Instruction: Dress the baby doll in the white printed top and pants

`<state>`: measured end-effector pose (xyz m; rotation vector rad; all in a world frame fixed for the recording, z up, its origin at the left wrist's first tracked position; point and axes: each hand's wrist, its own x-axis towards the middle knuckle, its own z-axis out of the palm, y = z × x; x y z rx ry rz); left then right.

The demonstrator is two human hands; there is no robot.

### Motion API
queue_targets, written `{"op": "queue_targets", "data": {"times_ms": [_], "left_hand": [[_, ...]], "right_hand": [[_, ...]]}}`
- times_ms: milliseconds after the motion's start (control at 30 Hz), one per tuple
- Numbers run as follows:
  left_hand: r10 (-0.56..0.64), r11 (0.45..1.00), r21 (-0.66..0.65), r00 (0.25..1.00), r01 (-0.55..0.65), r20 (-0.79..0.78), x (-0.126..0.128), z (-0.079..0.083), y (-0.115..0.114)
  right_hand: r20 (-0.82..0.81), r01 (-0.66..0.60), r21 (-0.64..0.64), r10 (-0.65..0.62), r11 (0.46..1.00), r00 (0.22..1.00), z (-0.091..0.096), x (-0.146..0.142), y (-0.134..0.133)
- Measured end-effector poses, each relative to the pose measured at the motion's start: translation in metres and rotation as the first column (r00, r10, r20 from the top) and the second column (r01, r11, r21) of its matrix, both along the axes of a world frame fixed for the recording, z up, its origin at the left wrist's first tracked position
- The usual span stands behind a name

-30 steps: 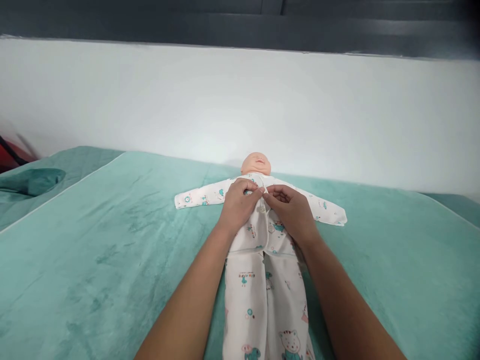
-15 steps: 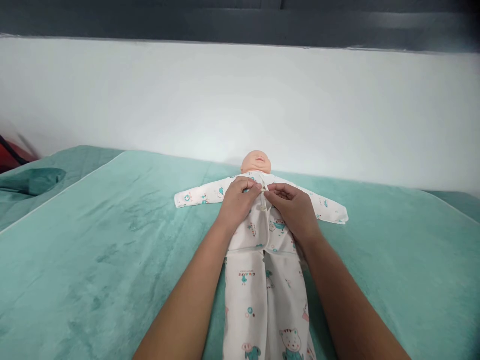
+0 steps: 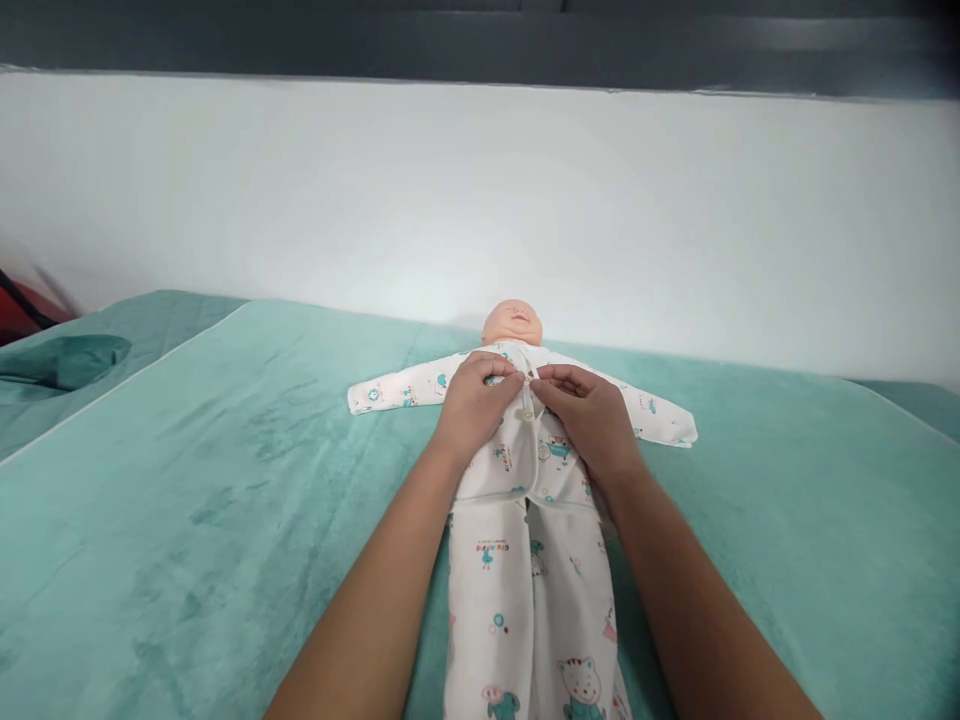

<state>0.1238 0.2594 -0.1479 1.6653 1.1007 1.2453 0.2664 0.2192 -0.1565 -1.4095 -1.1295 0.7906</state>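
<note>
A baby doll (image 3: pixel 513 323) lies on its back on a teal blanket (image 3: pixel 187 480), arms spread, dressed in a white printed sleepsuit (image 3: pixel 525 580). Both my hands rest on its upper chest. My left hand (image 3: pixel 474 405) pinches the left edge of the sleepsuit's front opening just below the collar. My right hand (image 3: pixel 589 420) pinches the right edge opposite, fingertips almost touching the left ones. A small button (image 3: pixel 528 414) shows on the placket just below my fingers.
A white wall (image 3: pixel 480 210) rises right behind the doll's head. At the far left lie a folded dark teal cloth (image 3: pixel 64 360) and a bit of something red (image 3: pixel 19 310). The blanket spreads wide on both sides of the doll.
My hands have shifted slightly up the chest towards the collar, still pinching the front edges together. The doll has not moved.
</note>
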Motion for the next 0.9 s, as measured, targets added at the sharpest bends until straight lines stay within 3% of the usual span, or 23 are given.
{"op": "queue_targets", "data": {"times_ms": [233, 400, 600, 800, 900], "left_hand": [[-0.025, 0.997, -0.065, 0.997, 0.029, 0.074, -0.001, 0.001, 0.0], [0.019, 1.0, -0.005, 1.0, -0.019, 0.0, 0.003, -0.001, 0.001], [-0.005, 1.0, 0.007, 0.999, 0.006, -0.038, 0.001, 0.0, 0.001], [-0.035, 0.999, -0.044, 0.994, 0.031, -0.105, 0.002, 0.008, -0.004], [-0.034, 0.995, -0.099, 0.998, 0.029, -0.048, 0.002, 0.008, -0.005]], "right_hand": [[-0.005, 0.006, -0.016, -0.006, 1.0, 1.0, 0.003, -0.002, -0.002], [0.017, -0.013, 0.017, 0.013, 1.0, 1.0, 0.004, -0.003, -0.002], [0.054, -0.045, -0.001, 0.045, 0.999, 0.997, 0.009, -0.007, -0.005], [0.293, -0.066, 0.054, 0.048, 0.996, 0.955, 0.01, -0.01, -0.006], [0.371, -0.073, 0.056, 0.047, 0.996, 0.928, 0.011, -0.011, -0.006]]}}
